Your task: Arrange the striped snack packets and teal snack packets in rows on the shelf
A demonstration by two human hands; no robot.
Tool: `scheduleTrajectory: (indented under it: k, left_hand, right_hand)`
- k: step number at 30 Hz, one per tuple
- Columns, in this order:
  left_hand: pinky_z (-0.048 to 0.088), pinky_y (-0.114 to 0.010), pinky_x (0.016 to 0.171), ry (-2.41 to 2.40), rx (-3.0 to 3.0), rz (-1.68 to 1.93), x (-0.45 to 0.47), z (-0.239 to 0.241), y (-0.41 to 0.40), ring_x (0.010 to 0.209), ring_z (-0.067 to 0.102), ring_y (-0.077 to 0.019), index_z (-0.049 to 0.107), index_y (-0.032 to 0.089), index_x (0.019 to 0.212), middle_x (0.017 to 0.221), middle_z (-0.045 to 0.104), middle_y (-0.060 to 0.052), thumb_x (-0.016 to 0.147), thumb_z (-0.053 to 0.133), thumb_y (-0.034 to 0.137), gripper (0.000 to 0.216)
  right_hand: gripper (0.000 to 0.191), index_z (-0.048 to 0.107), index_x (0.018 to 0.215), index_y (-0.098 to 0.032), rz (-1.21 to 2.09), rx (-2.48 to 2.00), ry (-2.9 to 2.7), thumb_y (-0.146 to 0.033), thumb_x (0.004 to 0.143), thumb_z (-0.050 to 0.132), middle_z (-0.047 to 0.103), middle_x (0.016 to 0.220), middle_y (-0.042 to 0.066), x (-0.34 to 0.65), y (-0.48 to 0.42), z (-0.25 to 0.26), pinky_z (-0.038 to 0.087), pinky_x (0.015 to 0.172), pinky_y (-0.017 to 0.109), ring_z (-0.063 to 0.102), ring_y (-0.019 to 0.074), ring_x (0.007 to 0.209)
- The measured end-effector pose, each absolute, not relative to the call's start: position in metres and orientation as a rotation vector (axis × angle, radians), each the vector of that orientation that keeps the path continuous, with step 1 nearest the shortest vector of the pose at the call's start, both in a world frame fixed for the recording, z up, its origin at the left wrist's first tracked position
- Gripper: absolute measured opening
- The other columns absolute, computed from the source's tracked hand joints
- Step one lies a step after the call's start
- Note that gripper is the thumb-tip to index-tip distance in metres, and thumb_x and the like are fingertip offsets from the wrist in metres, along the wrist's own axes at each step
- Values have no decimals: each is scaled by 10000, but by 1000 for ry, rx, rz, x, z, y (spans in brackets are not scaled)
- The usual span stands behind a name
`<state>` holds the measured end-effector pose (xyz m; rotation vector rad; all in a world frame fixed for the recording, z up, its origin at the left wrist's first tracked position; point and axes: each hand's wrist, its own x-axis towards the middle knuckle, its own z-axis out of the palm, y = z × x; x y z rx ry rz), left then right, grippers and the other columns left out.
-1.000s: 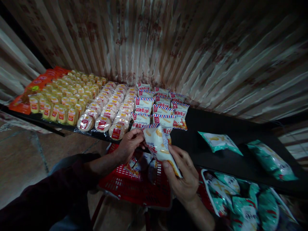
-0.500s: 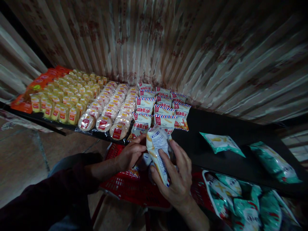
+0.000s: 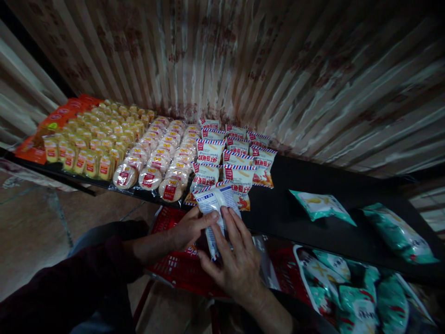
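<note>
A white snack bag [image 3: 206, 203] with blue print on its back is between my hands, just in front of the rows of matching white and orange bags [image 3: 210, 150]. My left hand [image 3: 186, 229] grips its left side, thumb across the back and the other fingers mostly hidden. From the right, my right hand [image 3: 238, 264] holds the bag with its fingers laid over the printed back. The bag's top edge overlaps the front bags of the rows. Beneath my hands is a red plastic basket [image 3: 174, 273].
Left of the white bags, a black table [image 3: 274, 208] bears round wrapped crackers [image 3: 151, 178], yellow packets [image 3: 81, 162] and orange bags [image 3: 31, 150]. Two green snack bags [image 3: 321, 206] lie at right. More green bags [image 3: 358, 301] fill a container below the table edge. A pleated curtain [image 3: 222, 60] hangs behind.
The bag has turned so its printed back faces up, and it has moved slightly left. My left thumb now presses on it, and my right hand has shifted left.
</note>
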<state>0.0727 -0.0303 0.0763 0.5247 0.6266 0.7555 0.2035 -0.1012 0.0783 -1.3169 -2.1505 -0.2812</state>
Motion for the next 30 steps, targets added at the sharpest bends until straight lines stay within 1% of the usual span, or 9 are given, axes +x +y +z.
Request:
scheduleTrajectory:
  k: [3, 5, 7, 10, 14, 21, 24, 27, 30]
  left_hand:
    - [461, -368, 909, 666, 508, 751, 72, 78, -30, 900, 665, -227, 689, 176, 952, 863, 728, -44, 576, 862, 447, 495]
    - [462, -366, 902, 667, 524, 733, 70, 79, -29, 872, 667, -224, 697, 168, 916, 816, 725, -39, 602, 847, 407, 422]
    - [457, -374, 909, 634, 543, 720, 68, 78, -29, 915, 663, -243, 700, 153, 921, 861, 732, -62, 635, 814, 366, 375]
    - [447, -406, 931, 563, 546, 702, 66, 74, -26, 1044, 631, -295, 684, 126, 1022, 1026, 722, -116, 661, 758, 337, 424]
    - [410, -442, 994, 511, 509, 682, 65, 69, -22, 1132, 593, -323, 635, 112, 1147, 1109, 704, -134, 674, 686, 305, 513]
    - [350, -455, 1055, 540, 513, 673, 64, 68, -19, 1184, 560, -330, 620, 107, 1175, 1110, 710, -101, 686, 637, 306, 528]
    - [365, -456, 1043, 513, 551, 666, 63, 62, -20, 1169, 568, -331, 620, 107, 1166, 1130, 698, -125, 723, 666, 415, 541]
    - [397, -458, 1008, 467, 567, 629, 62, 56, -19, 1145, 579, -324, 611, 123, 1169, 1137, 688, -135, 767, 618, 564, 597]
    - [427, -433, 971, 447, 568, 597, 62, 54, -16, 1122, 588, -296, 602, 150, 1174, 1145, 679, -118, 814, 561, 585, 567]
  right_hand:
    - [590, 483, 1336, -86, -166, -1249, -2158, -387, 840, 589, 445, 1448, 219, 204, -102, 78, 509, 971, 538, 386, 350, 1368]
    - [514, 493, 1318, -75, -89, -1204, -2131, -340, 879, 532, 541, 1362, 213, 206, -102, 80, 519, 964, 523, 428, 327, 1344]
    - [433, 505, 1303, -93, -58, -1177, -2095, -226, 891, 505, 631, 1260, 174, 209, -102, 82, 541, 943, 475, 502, 281, 1287]
    - [387, 559, 1242, -138, -124, -1180, -2051, -90, 860, 526, 698, 1152, 119, 214, -99, 85, 556, 903, 418, 596, 232, 1159]
    - [323, 606, 1167, -145, -170, -1305, -2007, -116, 845, 597, 688, 1145, 129, 220, -96, 83, 535, 887, 442, 596, 258, 1100]
    - [358, 554, 1232, -141, -13, -1361, -1991, -157, 875, 572, 655, 1176, 150, 225, -94, 78, 533, 877, 432, 596, 256, 1085]
    - [389, 516, 1279, -145, 40, -1387, -1978, -177, 892, 538, 655, 1183, 151, 226, -95, 77, 541, 877, 431, 608, 253, 1080]
    - [416, 502, 1295, -142, 93, -1441, -1931, -261, 898, 534, 669, 1129, 155, 230, -96, 78, 568, 816, 420, 645, 254, 1009]
    - [424, 521, 1262, -144, 123, -1489, -1888, -356, 895, 523, 684, 1070, 150, 234, -97, 81, 579, 767, 423, 674, 261, 943]
